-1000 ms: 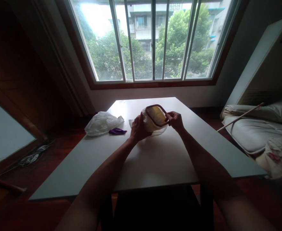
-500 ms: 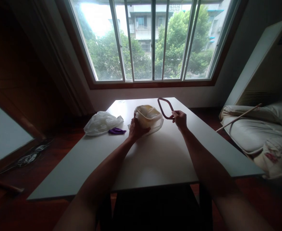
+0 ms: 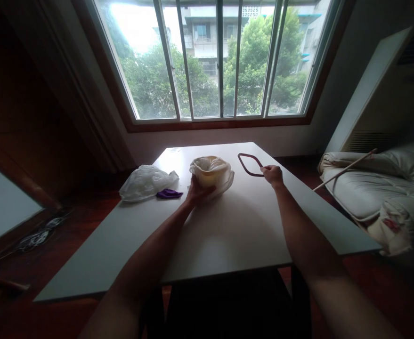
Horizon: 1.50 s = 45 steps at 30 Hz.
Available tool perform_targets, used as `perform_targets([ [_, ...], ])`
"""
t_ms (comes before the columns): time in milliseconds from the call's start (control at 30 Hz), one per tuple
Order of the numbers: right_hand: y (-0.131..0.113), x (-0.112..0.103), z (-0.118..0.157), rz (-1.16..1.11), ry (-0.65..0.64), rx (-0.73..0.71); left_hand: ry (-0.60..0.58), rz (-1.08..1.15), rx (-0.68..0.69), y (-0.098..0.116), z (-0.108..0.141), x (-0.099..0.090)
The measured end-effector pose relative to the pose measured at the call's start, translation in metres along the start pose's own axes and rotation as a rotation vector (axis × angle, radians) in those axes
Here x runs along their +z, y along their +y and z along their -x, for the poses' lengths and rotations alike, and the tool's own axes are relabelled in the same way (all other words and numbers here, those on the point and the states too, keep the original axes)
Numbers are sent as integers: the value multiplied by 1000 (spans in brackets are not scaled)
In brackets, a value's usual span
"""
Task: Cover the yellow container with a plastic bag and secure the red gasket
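My left hand [image 3: 198, 190] is wrapped round the near left side of a small yellowish bin [image 3: 209, 178] on the table. A thin clear plastic bag [image 3: 224, 165] lines the bin, folds over its rim and hangs loosely outside. Out to the right, my right hand [image 3: 273, 174] pinches one corner of a brown rounded-square ring [image 3: 242, 163], which lies low and nearly flat, apart from the bin. Whether the ring touches the table I cannot tell. Left of the bin are a crumpled white plastic bag [image 3: 146, 181] and a small purple cloth-like piece [image 3: 169, 193].
The white table [image 3: 228, 235] stands below a wide window [image 3: 214, 70]. To the right is a cream padded seat [image 3: 362, 183] with a thin stick [image 3: 346, 169] across it. Cables [image 3: 39, 235] lie on the floor at left.
My right hand has moved right with the ring, which has tipped from upright to nearly flat. The bin now stands more upright in my left hand, its lining bag pushed further in.
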State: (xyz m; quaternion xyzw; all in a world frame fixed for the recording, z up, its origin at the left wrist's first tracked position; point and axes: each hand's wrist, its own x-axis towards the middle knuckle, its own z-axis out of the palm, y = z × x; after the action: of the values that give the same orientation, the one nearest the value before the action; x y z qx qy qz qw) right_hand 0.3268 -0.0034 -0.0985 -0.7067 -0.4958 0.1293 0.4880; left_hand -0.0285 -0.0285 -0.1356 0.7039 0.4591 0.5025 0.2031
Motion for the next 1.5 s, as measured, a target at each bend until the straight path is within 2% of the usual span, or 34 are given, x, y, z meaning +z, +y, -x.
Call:
perform_targets([
  [200, 16, -12, -4, 298, -69, 113, -15, 89, 39, 5, 4, 2],
  [400, 33, -15, -7, 353, -30, 192, -46, 5, -52, 5, 7, -1],
  [567, 50, -14, -12, 387, -19, 239, -99, -16, -32, 3, 5, -2],
  [800, 62, -10, -17, 438, -48, 242, -99, -51, -31, 3, 7, -2],
  [1067, 64, -16, -22, 472, -22, 315, -32, -149, -25, -3, 7, -1],
  [1333, 65, -20, -22, 480, -15, 394, -46, -152, 0, -1, 7, -3],
  [1433, 60, -21, -20, 498, -20, 348, -53, -147, -30, -1, 8, -2],
  [1500, 49, -17, -16, 493, 7, 238, -58, -151, -47, -2, 8, -1],
])
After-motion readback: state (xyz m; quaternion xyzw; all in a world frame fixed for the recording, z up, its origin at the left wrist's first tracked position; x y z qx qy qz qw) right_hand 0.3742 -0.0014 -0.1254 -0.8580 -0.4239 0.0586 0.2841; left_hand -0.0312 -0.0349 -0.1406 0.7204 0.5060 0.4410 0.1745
